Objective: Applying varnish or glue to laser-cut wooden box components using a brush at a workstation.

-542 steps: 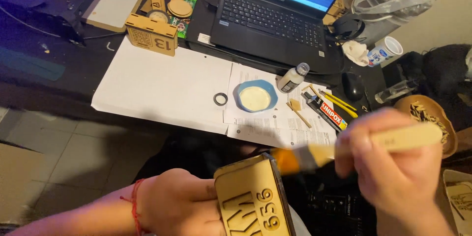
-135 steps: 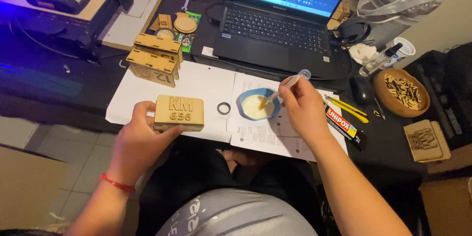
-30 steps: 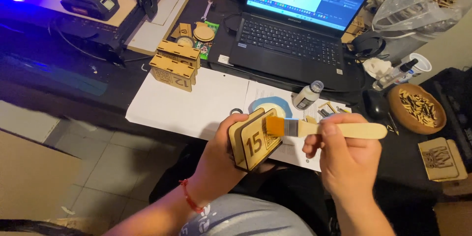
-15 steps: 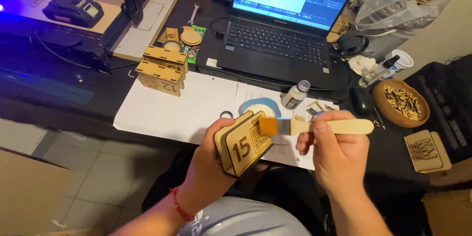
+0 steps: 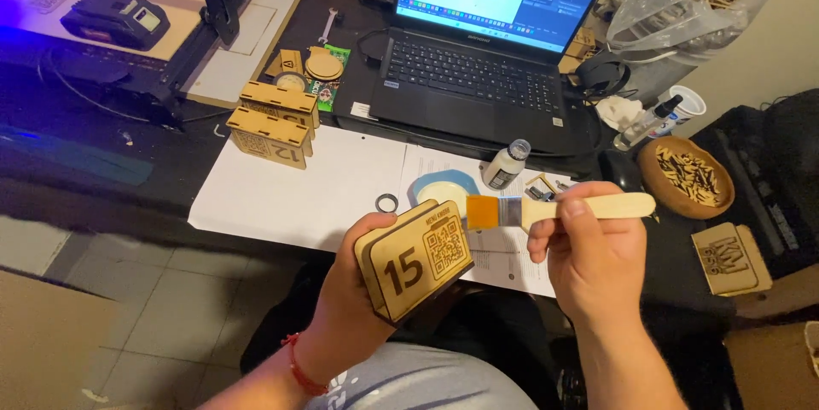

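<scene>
Left hand (image 5: 354, 278) curled in a grip, right hand (image 5: 589, 252) fisted, both raised

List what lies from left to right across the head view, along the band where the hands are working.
Left hand → wooden block held in it → brush with its bristles at the block's top edge → right hand gripping the brush handle → wooden plaque on the desk.

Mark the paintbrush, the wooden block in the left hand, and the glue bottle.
paintbrush (image 5: 589, 205), head view, on its pale wooden handle.
wooden block (image 5: 416, 263), head view, on its engraved front face.
glue bottle (image 5: 505, 166), head view, on its white body.
</scene>
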